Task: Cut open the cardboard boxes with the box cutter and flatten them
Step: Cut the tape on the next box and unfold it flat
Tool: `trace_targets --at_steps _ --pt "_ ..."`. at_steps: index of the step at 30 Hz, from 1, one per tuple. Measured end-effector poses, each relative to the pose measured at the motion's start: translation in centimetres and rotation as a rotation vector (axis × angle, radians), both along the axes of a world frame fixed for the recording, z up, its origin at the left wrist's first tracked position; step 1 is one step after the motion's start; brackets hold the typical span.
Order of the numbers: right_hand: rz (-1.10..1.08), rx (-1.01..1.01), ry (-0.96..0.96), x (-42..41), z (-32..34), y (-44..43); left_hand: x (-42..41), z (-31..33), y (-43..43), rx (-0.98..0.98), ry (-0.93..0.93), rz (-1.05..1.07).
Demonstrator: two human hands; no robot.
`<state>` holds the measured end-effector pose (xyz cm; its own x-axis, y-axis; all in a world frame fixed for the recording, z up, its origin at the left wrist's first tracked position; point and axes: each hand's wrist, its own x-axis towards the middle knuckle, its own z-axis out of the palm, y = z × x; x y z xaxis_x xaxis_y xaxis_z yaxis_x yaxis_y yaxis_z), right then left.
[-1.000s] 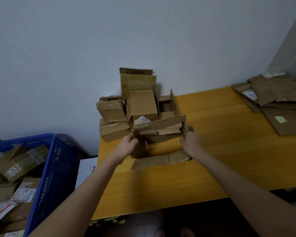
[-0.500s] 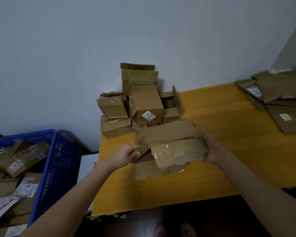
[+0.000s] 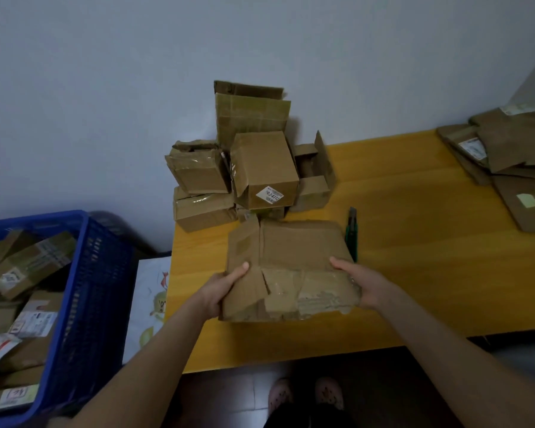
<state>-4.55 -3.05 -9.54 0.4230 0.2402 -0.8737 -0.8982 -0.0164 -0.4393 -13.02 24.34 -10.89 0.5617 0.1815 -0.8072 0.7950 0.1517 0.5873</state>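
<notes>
Hands [image 3: 221, 287] gripping flattened box [image 3: 291, 267] at both side edges

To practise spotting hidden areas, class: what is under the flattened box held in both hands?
Around the flattened box, gripped by the left hand and right hand, the yellow table shows; the box cutter lies beside it. Directly underneath is covered.

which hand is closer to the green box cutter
Right. The right hand grips the flattened brown cardboard box just beside the green box cutter; the left hand grips its opposite edge.
</notes>
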Motion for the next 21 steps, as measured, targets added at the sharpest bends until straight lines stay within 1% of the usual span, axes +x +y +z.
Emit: trace_targets --at_steps 1,2,5,7,11,14,15,16,17,18,19,20,21 --pt "0.019 0.004 0.003 0.1 0.0 0.1 0.1 0.0 -0.1 -0.007 0.0 0.038" --pt "0.04 0.007 0.0 0.1 -0.1 0.2 0.2 -0.3 -0.1 0.026 -0.014 0.082" --pt "0.149 -0.032 -0.036 0.1 -0.6 0.6 0.6 -1.1 -0.1 0.167 -0.074 0.152" --pt "0.165 -0.083 -0.058 0.0 -1.2 1.0 0.7 -1.5 0.0 0.218 -0.074 0.133" --pt "0.117 -0.143 -0.042 -0.2 -2.2 1.7 0.3 -2.5 0.5 0.273 -0.095 0.092" --pt "0.128 -0.233 -0.111 -0.5 -2.9 2.0 0.3 -3.4 0.7 0.403 -0.067 0.062" --pt "0.126 -0.262 -0.129 -0.6 -3.2 1.9 0.3 -3.6 0.7 0.487 -0.043 0.015" --pt "0.136 -0.287 -0.146 -0.7 -3.3 1.9 0.2 -3.7 0.5 0.612 -0.033 -0.075" --pt "0.164 -0.298 -0.164 -0.8 -3.5 1.9 0.2 -3.7 0.3 0.779 -0.072 -0.191" --pt "0.203 -0.293 -0.179 -0.7 -3.5 1.9 0.3 -3.7 0.0 0.949 -0.199 -0.323" --pt "0.231 -0.276 -0.199 -0.7 -3.5 2.0 0.7 -3.7 -0.5 1.045 -0.392 -0.468" --pt "0.24 -0.259 -0.216 -0.6 -3.5 2.1 1.3 -3.5 -1.2 1.039 -0.563 -0.65" --pt "0.239 -0.248 -0.236 -0.5 -3.6 2.2 2.2 -3.1 -2.2 0.985 -0.649 -0.865"
